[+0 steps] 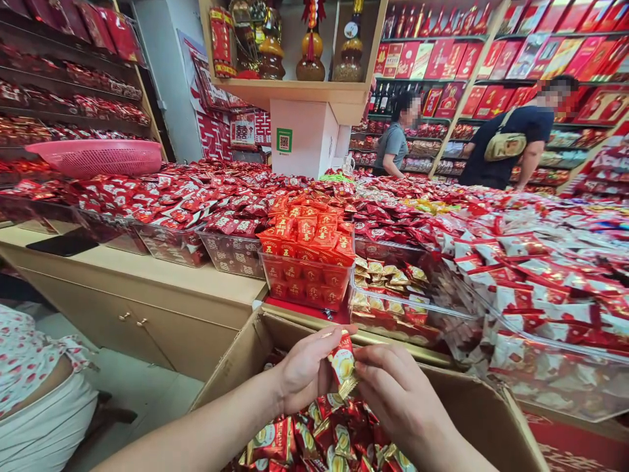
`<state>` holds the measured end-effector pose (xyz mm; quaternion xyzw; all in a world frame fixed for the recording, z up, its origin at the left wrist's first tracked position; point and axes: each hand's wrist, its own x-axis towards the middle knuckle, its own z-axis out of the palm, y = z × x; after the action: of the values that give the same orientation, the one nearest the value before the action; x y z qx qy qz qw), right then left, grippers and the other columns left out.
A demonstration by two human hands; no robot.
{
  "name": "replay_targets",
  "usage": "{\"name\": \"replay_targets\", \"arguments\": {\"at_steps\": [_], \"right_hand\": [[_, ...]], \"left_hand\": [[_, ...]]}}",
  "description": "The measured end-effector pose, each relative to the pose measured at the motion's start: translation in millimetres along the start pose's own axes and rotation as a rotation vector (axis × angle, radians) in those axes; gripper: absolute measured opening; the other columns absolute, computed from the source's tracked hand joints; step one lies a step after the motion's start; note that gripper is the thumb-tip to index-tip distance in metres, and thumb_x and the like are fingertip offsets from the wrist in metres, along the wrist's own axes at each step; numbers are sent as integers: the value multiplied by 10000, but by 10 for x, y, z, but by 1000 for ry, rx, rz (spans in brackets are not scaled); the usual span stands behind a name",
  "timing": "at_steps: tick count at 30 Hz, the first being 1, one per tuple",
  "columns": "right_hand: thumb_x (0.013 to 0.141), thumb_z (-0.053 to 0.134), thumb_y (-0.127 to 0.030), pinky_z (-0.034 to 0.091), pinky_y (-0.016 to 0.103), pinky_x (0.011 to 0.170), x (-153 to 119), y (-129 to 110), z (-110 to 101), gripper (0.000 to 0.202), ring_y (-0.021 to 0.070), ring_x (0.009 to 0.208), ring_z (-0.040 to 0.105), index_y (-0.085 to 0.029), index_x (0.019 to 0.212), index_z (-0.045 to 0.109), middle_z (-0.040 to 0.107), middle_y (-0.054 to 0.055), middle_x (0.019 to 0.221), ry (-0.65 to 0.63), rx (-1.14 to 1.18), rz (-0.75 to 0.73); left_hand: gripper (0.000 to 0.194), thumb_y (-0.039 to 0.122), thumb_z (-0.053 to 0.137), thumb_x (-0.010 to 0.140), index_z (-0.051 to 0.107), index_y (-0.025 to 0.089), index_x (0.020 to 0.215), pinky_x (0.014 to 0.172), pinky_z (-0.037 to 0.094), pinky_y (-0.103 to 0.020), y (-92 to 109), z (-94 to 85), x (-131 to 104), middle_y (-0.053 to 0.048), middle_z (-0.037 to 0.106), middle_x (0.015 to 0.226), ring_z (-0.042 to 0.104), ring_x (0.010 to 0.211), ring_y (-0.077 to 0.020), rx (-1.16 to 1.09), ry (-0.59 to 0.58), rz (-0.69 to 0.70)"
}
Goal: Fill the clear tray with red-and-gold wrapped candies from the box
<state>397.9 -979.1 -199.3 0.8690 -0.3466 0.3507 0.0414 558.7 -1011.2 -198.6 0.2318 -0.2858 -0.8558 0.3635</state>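
A small red and gold wrapped candy (343,364) is held upright over a cardboard box, between my two hands. My left hand (305,368) is closed around its left side, the thumb near its top. From the right, the bent fingers of my right hand (400,387) pinch its right edge. Below, the cardboard box (230,357) holds many similar red and gold wrapped candies (275,440). Parts of the pile are hidden behind my hands and forearms.
Beyond the box stand clear bins: orange-red packets (307,239), gold-wrapped sweets (388,275) and red-white packets (540,288). A pink basket (98,157) and dark flat object (63,244) lie left. One person (34,387) is at left; two people stand behind.
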Motion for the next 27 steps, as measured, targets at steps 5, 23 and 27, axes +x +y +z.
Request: {"name": "replay_targets", "arguments": {"at_steps": [5,23,27], "right_hand": [[792,410,-105,379,331,682,5,-48,-43,138,163,784,460,-138,849,531,566,74,895,-53,-72,-112],[687,586,-321,417,230,537,17,-66,193,236,91,591,454,-182,776,418,493,1,717,-1,953,757],[633,640,-332,404,234,548,8,-27,229,306,89,606,443,-178,737,397,475,-12,704,59,1111,831]], "left_hand": [[255,244,453,797,414,169,1038,624,402,-271,-5,-11,6,-44,589,732,565,649,-138,105,76,3],[379,335,449,790,413,212,1146,833,346,-288,-3,49,-45,-48,560,1026,491,950,-172,680,77,294],[466,314,551,723,399,201,1150,691,375,-255,-22,19,-3,-21,574,835,514,757,-141,668,86,219]]}}
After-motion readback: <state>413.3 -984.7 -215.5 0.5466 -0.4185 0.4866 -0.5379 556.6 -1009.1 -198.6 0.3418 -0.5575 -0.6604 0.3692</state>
